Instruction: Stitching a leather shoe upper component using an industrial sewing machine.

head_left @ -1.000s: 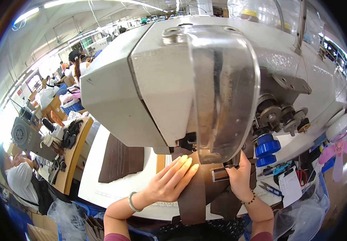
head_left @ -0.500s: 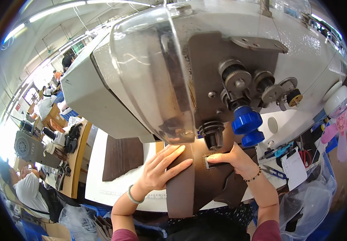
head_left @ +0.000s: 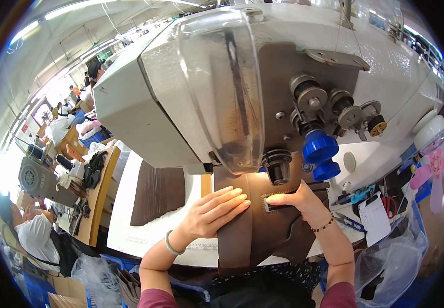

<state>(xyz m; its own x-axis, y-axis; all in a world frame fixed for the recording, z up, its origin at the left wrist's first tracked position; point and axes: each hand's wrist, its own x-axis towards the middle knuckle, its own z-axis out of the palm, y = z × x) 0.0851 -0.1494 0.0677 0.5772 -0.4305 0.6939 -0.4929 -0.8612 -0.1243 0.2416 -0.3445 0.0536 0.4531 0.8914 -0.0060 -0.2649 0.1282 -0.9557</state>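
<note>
A dark brown leather panel (head_left: 241, 233) lies under the sewing machine (head_left: 170, 92), lit near the needle area. My left hand (head_left: 213, 214) rests on the panel's left part, fingers stretched out and close together. On the right, my right hand (head_left: 304, 205) holds the panel, its thumb lying across a small stitched rectangle (head_left: 267, 209) with a pale spot at the thumb tip. The other right fingers are mostly hidden behind the thumb and leather. Needle and presser foot are hidden behind the machine head.
A stack of brown leather pieces (head_left: 158, 197) lies on the white table at left. To the right are blue-handled snips (head_left: 349, 222), red-handled scissors (head_left: 388, 201), a paper pad (head_left: 375, 220) and a pink fan (head_left: 434, 172). A co-worker (head_left: 39, 236) sits at far left.
My left hand has slid back from beneath the machine's clear cover, and its fingers have drawn together. My right hand keeps its hold. The view has shifted slightly.
</note>
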